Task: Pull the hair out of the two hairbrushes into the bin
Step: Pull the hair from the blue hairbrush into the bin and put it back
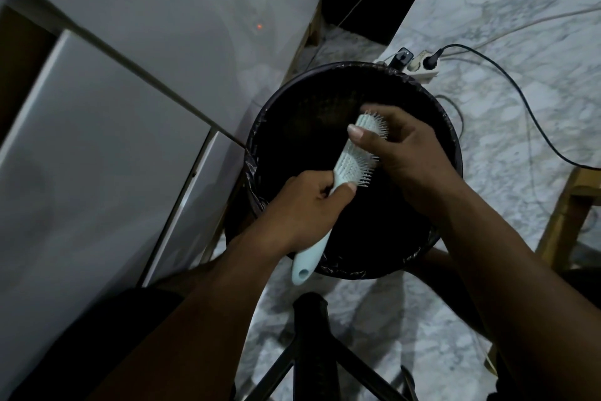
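Observation:
A pale blue hairbrush (353, 161) is held slanted over the round black bin (452, 153), which is lined with a dark bag. My left hand (302, 209) grips the brush around its handle, whose end sticks out below my fist. My right hand (403, 153) lies against the bristle side of the brush head, with the thumb across the back and the fingers pressed into the bristles. Any hair on the brush is too small to tell. A second hairbrush is not in view.
A white cabinet (97, 140) stands close on the left of the bin. A power strip (422, 66) with a black cable lies on the marble floor behind it. A wooden leg (566, 218) is at right, and a black stool frame (312, 345) below.

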The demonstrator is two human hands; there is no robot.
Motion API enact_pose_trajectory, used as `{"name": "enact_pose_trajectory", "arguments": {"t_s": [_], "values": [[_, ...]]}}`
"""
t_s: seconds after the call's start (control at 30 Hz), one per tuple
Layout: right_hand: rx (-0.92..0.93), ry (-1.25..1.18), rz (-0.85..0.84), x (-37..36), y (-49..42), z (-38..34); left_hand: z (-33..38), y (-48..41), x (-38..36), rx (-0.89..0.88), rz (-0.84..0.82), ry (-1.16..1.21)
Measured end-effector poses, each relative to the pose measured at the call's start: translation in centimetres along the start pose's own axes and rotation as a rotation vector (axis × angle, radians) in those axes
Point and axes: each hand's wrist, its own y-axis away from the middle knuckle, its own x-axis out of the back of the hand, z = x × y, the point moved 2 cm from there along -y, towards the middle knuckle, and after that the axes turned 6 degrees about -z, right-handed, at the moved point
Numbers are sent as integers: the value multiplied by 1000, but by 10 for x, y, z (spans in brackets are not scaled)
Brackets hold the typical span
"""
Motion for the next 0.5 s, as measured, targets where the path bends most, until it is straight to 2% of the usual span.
{"name": "enact_pose_trajectory", "arguments": {"t_s": [0.17, 0.27, 0.33, 0.43, 0.5], "values": [[104, -47, 147, 9, -2, -3, 6, 5, -1, -30, -42, 32], [86, -83, 219, 12, -2, 0, 9, 6, 0, -23, -67, 64], [-1, -165, 252, 12, -2, 3, 9, 6, 1, -21, -97, 66], [-251, -468, 334, 12, -4, 9, 9, 6, 0, -10, -141, 59], [-375, -576, 308, 11, -5, 14, 8, 5, 1, 12, -135, 63]]}}
